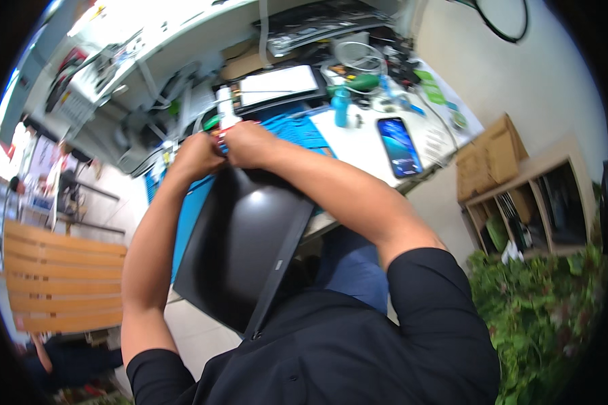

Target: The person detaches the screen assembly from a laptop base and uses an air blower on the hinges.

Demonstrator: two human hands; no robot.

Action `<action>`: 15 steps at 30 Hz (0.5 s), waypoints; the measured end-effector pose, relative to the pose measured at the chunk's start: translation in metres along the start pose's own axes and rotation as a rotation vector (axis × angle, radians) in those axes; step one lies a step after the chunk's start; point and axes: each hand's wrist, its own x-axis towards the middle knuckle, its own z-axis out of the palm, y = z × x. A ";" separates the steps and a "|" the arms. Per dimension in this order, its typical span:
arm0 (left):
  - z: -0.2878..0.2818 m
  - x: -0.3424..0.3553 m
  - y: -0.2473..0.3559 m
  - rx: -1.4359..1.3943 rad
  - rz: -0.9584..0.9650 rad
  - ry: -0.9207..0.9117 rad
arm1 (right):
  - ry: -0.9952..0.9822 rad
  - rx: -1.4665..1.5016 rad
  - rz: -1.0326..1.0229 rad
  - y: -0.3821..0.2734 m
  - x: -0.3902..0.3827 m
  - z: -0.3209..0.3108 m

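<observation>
Nearest, a flat black rectangular panel with a glossy face, like a laptop lid or screen (240,250), leans tilted from the person's lap up to the near edge of the white worktop (358,138). At its far top edge both hands meet. The left hand (197,156) is curled shut, its fingers pinching something small at the panel's top edge; what it is cannot be told. The right hand (248,144) is also closed, fingertips pressed against the left hand's at the same spot, gripping that same small piece. Under and beyond the hands lies a blue work mat (297,129) on the worktop. Just past the hands stands a white bottle with a red band (225,108), upright. To the right of the mat rests a dark smartphone with a lit blue screen (399,146), lying flat, well apart from the hands. Farther off stands a small teal bottle (342,106), and behind it a white tablet-like slab (278,86) among tangled cables. To the far right, beside the worktop, sits a brown cardboard box (491,156) on a wooden shelf (540,199).
</observation>
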 end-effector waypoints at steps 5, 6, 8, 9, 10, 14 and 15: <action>0.008 -0.002 -0.006 0.084 0.102 0.128 | -0.049 0.004 0.026 -0.002 0.004 0.003; 0.010 -0.002 -0.005 0.100 0.094 0.142 | -0.050 0.007 0.027 0.000 0.005 0.004; 0.008 -0.008 0.008 0.122 0.077 0.151 | -0.021 0.016 0.021 0.006 0.005 0.010; 0.007 -0.010 0.010 0.135 0.063 0.148 | -0.028 0.011 0.013 0.005 0.005 0.010; 0.007 -0.010 0.010 0.120 0.054 0.134 | -0.034 0.004 0.006 0.005 0.005 0.010; 0.003 -0.013 0.003 0.054 0.038 0.094 | -0.031 0.000 -0.004 0.000 0.006 0.006; 0.002 -0.015 0.005 0.034 0.043 0.085 | -0.035 -0.002 0.003 0.002 0.004 0.006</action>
